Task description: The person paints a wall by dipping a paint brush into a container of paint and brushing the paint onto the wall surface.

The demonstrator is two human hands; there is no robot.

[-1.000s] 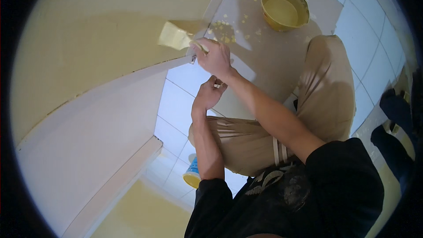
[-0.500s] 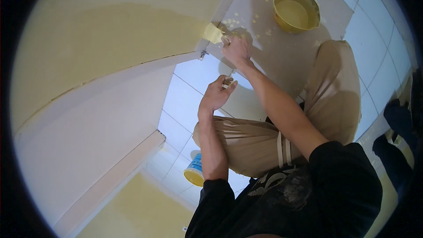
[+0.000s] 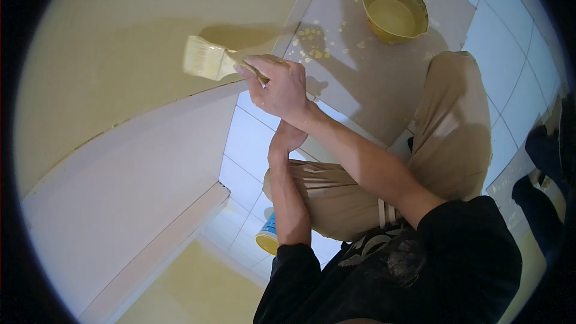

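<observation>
My right hand (image 3: 279, 84) is closed round the handle of a wide paintbrush (image 3: 207, 60). Pale yellow paint coats its bristles, which point left in front of the yellow wall (image 3: 132, 42); I cannot tell whether they touch it. Below and partly behind the right hand is my left hand (image 3: 289, 137), its fingers hidden by the right wrist. A yellow bowl-like bucket (image 3: 396, 15) of paint stands at the far right on a grey-brown sheet (image 3: 372, 78) spotted with yellow drips.
Beside my left forearm stands a blue and yellow tub (image 3: 267, 237) on the white tiles (image 3: 246, 138). A pale ledge (image 3: 138, 144) runs along the lower edge of the yellow wall. At the right rim lie dark cloth-like shapes (image 3: 537, 204).
My right hand has swung left with the paintbrush, from the wall's corner by the sheet to in front of the wall face. It now covers my left hand's fingers.
</observation>
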